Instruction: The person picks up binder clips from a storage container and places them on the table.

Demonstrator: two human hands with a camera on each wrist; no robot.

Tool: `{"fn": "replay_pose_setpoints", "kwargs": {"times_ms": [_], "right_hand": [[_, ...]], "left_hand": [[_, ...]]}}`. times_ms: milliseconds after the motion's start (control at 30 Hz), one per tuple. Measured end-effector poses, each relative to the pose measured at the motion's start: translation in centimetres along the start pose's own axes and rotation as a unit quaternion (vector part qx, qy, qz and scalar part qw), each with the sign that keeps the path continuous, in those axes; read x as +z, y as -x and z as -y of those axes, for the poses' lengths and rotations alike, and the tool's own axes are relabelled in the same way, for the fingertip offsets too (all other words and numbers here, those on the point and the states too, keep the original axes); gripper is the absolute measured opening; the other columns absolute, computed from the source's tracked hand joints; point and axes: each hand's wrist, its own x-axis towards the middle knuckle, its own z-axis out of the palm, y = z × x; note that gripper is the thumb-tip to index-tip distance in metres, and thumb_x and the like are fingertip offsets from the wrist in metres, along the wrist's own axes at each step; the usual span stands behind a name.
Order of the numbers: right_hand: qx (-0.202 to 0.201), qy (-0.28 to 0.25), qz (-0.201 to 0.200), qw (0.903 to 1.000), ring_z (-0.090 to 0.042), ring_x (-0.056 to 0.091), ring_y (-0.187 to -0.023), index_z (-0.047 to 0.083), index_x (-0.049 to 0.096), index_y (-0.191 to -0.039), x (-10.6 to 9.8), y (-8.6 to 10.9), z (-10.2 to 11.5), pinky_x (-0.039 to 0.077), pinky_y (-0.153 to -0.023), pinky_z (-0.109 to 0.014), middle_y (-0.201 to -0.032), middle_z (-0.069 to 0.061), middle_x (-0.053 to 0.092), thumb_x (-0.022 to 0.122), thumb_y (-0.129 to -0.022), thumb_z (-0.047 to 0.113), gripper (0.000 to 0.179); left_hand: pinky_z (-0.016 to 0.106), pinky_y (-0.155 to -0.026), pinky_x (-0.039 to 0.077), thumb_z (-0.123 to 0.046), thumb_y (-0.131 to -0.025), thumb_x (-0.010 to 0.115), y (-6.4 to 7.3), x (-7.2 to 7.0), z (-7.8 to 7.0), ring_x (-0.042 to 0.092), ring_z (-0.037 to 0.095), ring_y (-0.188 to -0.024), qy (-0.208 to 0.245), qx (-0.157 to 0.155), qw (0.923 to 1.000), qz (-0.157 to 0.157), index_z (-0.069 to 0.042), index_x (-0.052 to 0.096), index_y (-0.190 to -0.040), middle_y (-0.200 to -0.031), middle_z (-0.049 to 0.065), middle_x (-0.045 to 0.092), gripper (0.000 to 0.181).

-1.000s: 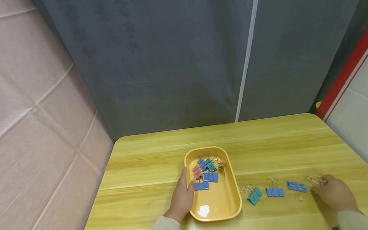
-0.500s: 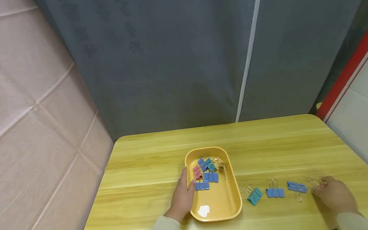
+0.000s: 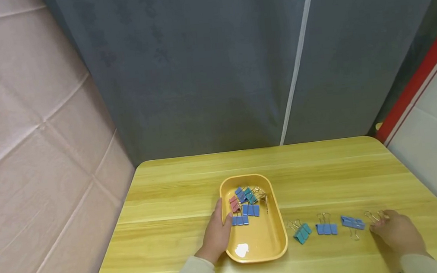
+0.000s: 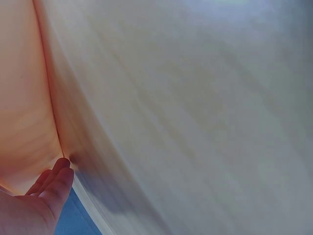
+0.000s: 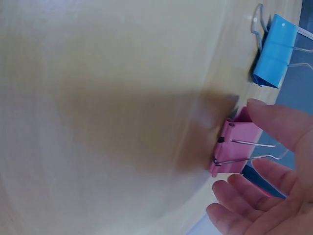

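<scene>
My left hand (image 3: 215,234) holds the left side of a yellow tray (image 3: 258,259), thumb over the rim and fingers along the outer wall. Its fingers also show beside the tray wall (image 4: 27,88) in the left wrist view. Inside the tray lie several binder clips, blue, teal and one pink clip (image 3: 234,204). At the right end of a row, my right hand (image 3: 399,232) pinches a pink binder clip (image 5: 237,144) with the thumb at one end and fingers at the other. In the head view the hand mostly hides that clip; its wire handles show.
Between the tray and my right hand lie a teal binder clip (image 3: 302,233), a blue clip (image 3: 326,229) and another blue clip (image 3: 352,222). They rest on a wooden table (image 3: 176,192). A dark curtain (image 3: 197,69) hangs behind its far edge.
My right fingers have settled closer over the pink clip, covering more of it in the head view. The left hand and tray stay in place.
</scene>
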Motion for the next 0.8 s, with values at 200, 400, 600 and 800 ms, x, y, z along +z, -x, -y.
{"fn": "replay_pose_setpoints", "kwargs": {"times_ms": [200,400,600,800], "right_hand": [[0.000,0.016,-0.005,0.9999,-0.066,0.037,-0.107,-0.023,0.026,-0.132,-0.4,0.1,0.0,0.038,-0.084,-0.074,-0.121,-0.050,0.038,0.069,-0.085,0.042,0.091],[0.012,0.010,0.003,0.9999,-0.068,0.033,-0.109,-0.021,0.021,-0.137,-1.2,0.3,0.6,0.037,-0.085,-0.075,-0.126,-0.052,0.028,0.063,-0.088,0.038,0.087],[0.006,0.012,-0.029,0.9995,-0.067,0.034,-0.108,-0.021,0.022,-0.138,-1.8,0.5,1.1,0.037,-0.084,-0.075,-0.127,-0.051,0.028,0.063,-0.086,0.029,0.083],[-0.034,0.011,-0.096,0.9947,-0.064,0.033,-0.110,-0.022,0.029,-0.135,-2.3,0.9,2.3,0.033,-0.087,-0.076,-0.124,-0.050,0.033,0.065,-0.086,0.024,0.077]], "left_hand": [[0.054,-0.115,0.025,-0.028,-0.103,0.045,-0.1,0.0,0.1,0.030,0.039,-0.140,0.000,0.003,1.0000,-0.001,-0.008,0.019,-0.154,-0.155,0.018,0.029,0.061],[0.054,-0.115,0.026,-0.028,-0.102,0.045,0.0,0.0,0.1,0.031,0.040,-0.139,0.000,0.003,1.0000,-0.003,-0.008,0.020,-0.154,-0.154,0.018,0.030,0.061],[0.053,-0.115,0.026,-0.028,-0.103,0.045,0.0,0.0,0.1,0.032,0.040,-0.139,-0.002,0.009,0.9999,-0.004,-0.007,0.020,-0.154,-0.154,0.019,0.031,0.061],[0.055,-0.114,0.027,-0.028,-0.102,0.045,0.0,0.1,0.2,0.033,0.041,-0.137,-0.003,0.016,0.9998,-0.008,-0.007,0.021,-0.154,-0.153,0.021,0.032,0.061]]}}
